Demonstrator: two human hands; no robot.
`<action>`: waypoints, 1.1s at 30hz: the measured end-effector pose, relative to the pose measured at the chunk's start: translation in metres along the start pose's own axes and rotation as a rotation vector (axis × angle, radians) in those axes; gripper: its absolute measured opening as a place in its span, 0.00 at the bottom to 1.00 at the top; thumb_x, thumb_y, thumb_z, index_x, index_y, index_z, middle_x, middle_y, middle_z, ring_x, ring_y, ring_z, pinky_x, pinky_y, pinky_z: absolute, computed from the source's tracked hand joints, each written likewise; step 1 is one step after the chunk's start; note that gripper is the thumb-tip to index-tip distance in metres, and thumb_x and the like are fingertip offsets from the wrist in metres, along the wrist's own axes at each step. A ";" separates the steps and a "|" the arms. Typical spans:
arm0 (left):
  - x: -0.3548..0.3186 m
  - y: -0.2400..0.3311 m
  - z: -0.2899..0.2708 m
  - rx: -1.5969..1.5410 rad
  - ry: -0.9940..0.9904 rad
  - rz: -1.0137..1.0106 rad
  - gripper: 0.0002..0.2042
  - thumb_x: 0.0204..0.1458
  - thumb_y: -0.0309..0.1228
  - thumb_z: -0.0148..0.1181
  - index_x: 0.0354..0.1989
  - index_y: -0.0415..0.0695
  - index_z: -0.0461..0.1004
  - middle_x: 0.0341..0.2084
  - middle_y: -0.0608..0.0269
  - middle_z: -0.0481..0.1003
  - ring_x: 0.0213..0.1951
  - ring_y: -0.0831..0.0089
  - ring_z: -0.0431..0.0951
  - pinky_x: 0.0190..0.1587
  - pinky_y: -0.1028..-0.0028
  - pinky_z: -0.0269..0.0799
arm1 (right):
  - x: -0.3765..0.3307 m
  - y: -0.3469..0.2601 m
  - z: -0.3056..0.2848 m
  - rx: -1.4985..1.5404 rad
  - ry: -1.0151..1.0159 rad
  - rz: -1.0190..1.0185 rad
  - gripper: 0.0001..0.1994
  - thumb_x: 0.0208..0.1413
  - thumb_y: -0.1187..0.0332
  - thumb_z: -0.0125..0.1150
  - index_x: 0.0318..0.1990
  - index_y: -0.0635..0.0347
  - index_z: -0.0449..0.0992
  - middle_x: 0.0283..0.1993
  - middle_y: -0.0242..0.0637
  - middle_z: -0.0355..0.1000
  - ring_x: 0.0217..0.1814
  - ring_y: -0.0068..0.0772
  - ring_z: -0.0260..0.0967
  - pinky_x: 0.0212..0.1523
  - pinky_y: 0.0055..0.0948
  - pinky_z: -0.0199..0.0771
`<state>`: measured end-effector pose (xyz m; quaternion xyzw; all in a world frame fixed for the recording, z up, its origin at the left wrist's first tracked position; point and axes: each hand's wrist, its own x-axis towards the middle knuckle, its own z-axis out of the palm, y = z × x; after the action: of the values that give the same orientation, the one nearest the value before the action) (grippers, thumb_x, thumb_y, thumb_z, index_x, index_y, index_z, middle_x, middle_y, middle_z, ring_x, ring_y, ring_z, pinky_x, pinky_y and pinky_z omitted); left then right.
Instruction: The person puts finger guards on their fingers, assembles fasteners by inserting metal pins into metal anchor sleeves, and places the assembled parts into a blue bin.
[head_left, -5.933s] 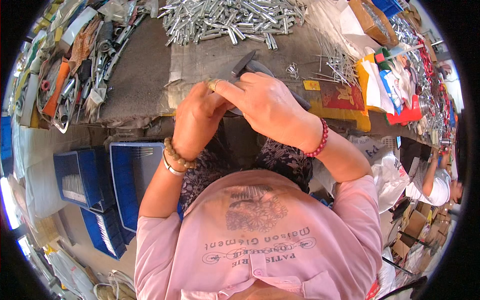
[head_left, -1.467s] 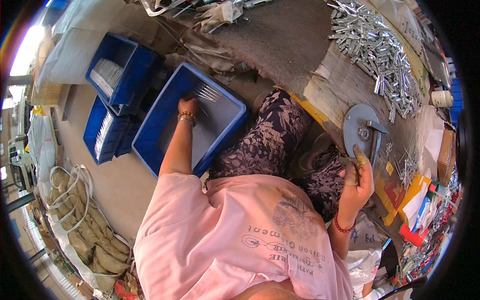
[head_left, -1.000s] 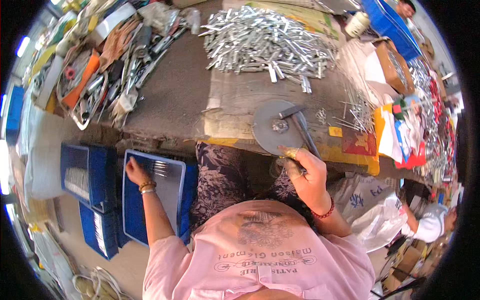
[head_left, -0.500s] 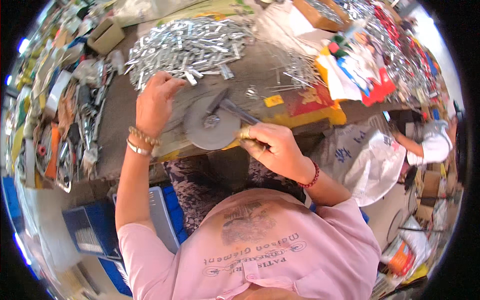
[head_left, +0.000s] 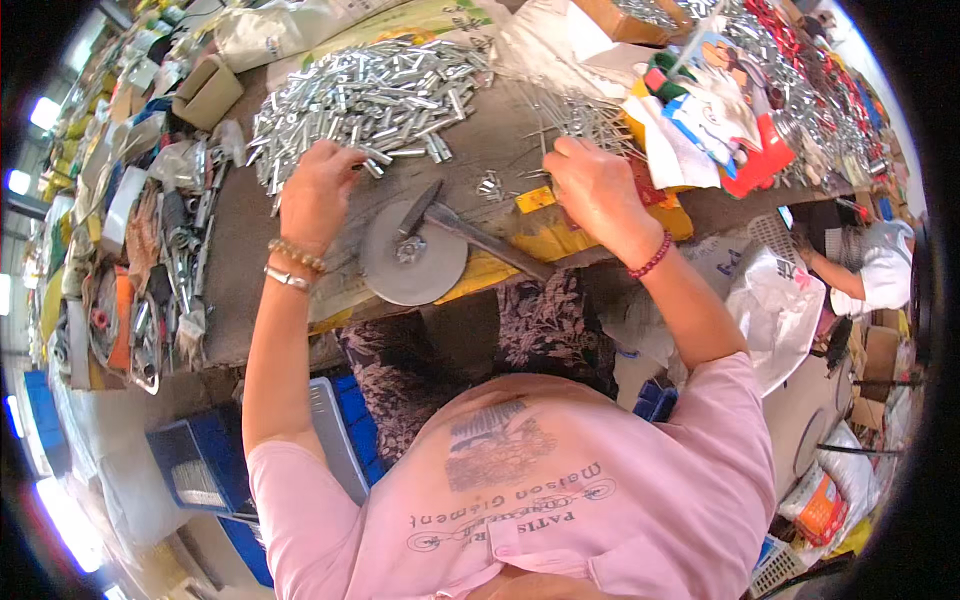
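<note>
My left hand (head_left: 318, 195) is at the near edge of a heap of short silvery metal tubes (head_left: 370, 95), its thumb and fingers drawn together. Whatever is between its fingertips cannot be made out. Over to the right, my right hand (head_left: 595, 190) reaches to a bundle of thin metal rods (head_left: 590, 120). Its fingers are bent and closed, and their tips are partly hidden. A hammer (head_left: 482, 240) rests with its head on a round grey disc (head_left: 385, 275), its handle sticking out toward the table's near edge. Small metal bits lie at the disc's centre.
A few small metal pieces (head_left: 489, 186) and a yellow card (head_left: 535, 200) lie between my hands. Tools and bags crowd the left; an open carton (head_left: 207, 92) stands there. Cloths and a red packet (head_left: 760, 155) are at the right. Another person's arm (head_left: 835, 272) shows far right.
My right hand has let go of the hammer's handle and moved up and right to the thin rods. The hammer now lies on the disc. My left hand has barely moved.
</note>
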<state>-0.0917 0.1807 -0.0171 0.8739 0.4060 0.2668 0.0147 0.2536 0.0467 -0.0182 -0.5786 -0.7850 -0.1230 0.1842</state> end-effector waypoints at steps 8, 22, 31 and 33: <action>0.009 -0.002 0.007 0.114 -0.158 0.068 0.04 0.57 0.29 0.65 0.40 0.49 0.81 0.38 0.61 0.74 0.47 0.58 0.78 0.44 0.59 0.76 | 0.014 0.010 0.000 -0.052 -0.112 -0.155 0.03 0.48 0.75 0.63 0.31 0.58 0.76 0.36 0.39 0.71 0.42 0.46 0.76 0.43 0.43 0.79; -0.104 0.076 -0.051 -0.384 -0.132 -0.151 0.08 0.52 0.21 0.69 0.40 0.40 0.81 0.34 0.57 0.78 0.36 0.61 0.79 0.40 0.67 0.73 | 0.005 -0.117 -0.014 1.344 -0.048 0.298 0.10 0.56 0.81 0.68 0.44 0.61 0.79 0.37 0.30 0.76 0.36 0.16 0.76 0.36 0.21 0.77; -0.120 0.086 -0.032 -0.361 0.015 -0.257 0.08 0.52 0.24 0.71 0.40 0.40 0.84 0.34 0.56 0.77 0.37 0.60 0.78 0.40 0.67 0.73 | 0.009 -0.117 -0.004 0.739 -0.059 -0.027 0.07 0.49 0.80 0.65 0.35 0.62 0.76 0.38 0.42 0.76 0.39 0.48 0.78 0.38 0.41 0.79; -0.119 0.088 -0.031 -0.381 0.039 -0.287 0.07 0.52 0.27 0.71 0.38 0.42 0.84 0.33 0.58 0.77 0.37 0.57 0.79 0.40 0.64 0.73 | 0.011 -0.119 -0.003 0.591 -0.039 -0.146 0.04 0.50 0.77 0.64 0.33 0.59 0.77 0.35 0.39 0.73 0.40 0.47 0.77 0.39 0.43 0.78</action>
<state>-0.1073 0.0307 -0.0235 0.7834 0.4686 0.3507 0.2091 0.1380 0.0187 -0.0082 -0.4443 -0.8296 0.1092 0.3201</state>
